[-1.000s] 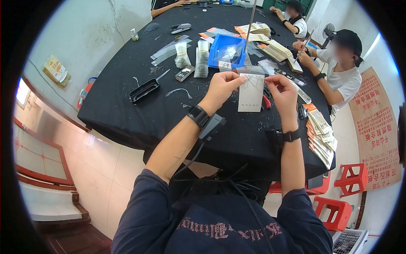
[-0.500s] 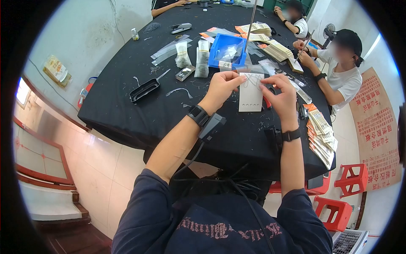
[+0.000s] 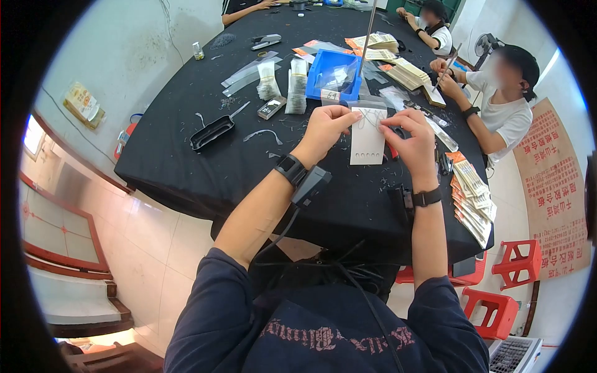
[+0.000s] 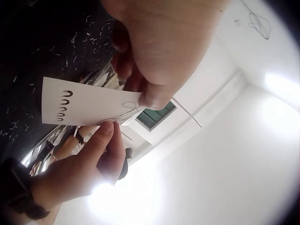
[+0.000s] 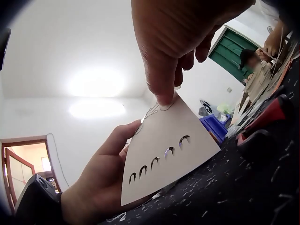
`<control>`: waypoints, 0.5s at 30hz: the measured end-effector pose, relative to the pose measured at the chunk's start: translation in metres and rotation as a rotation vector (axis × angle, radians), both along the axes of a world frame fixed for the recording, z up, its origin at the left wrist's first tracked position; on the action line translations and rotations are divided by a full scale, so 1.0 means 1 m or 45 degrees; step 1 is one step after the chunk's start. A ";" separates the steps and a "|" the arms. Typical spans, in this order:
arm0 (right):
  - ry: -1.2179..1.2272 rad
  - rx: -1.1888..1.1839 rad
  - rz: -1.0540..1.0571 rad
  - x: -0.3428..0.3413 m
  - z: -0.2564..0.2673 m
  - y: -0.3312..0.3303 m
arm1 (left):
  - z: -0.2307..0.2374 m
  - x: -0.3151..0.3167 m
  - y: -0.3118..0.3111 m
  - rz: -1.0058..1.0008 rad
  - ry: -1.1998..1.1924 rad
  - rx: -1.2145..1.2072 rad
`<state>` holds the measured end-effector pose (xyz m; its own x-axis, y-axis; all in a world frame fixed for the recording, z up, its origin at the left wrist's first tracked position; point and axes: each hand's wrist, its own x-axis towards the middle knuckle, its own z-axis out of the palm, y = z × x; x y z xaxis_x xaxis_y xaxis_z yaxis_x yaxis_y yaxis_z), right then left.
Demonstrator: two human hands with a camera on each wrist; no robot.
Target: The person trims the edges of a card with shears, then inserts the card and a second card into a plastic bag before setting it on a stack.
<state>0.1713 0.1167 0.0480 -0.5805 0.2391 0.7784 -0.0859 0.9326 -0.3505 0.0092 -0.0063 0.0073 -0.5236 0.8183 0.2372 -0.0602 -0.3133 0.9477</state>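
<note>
A white card (image 3: 367, 140) is held upright above the black table, with a row of several small dark hooks along its lower edge (image 5: 157, 164). My left hand (image 3: 325, 129) pinches the card's upper left corner between thumb and fingers. At the upper right edge, my right hand (image 3: 411, 140) has thumb and fingertip together on thin looped line (image 4: 123, 112) lying over the card's top. In the right wrist view the right thumb (image 5: 161, 86) presses at the card's top, and the left hand (image 5: 96, 180) is at its side.
Beyond the card stands a blue bin (image 3: 336, 67) with clear bags. Bundles of strips (image 3: 297, 87), a black open case (image 3: 212, 133), a stapler (image 3: 266, 41) and red-handled pliers (image 5: 267, 119) lie around. Fanned packets (image 3: 471, 193) are at the right edge; people sit beyond.
My right hand has moved left, from beside the card's right edge onto its upper right part. My left hand keeps its grip on the card.
</note>
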 end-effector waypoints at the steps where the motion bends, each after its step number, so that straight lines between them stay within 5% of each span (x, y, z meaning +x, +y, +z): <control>1: 0.006 0.004 0.001 0.000 0.000 0.000 | 0.000 0.000 0.000 -0.001 0.004 -0.003; 15: 0.009 0.079 0.051 -0.002 0.002 -0.006 | -0.004 0.001 0.003 0.110 0.121 0.001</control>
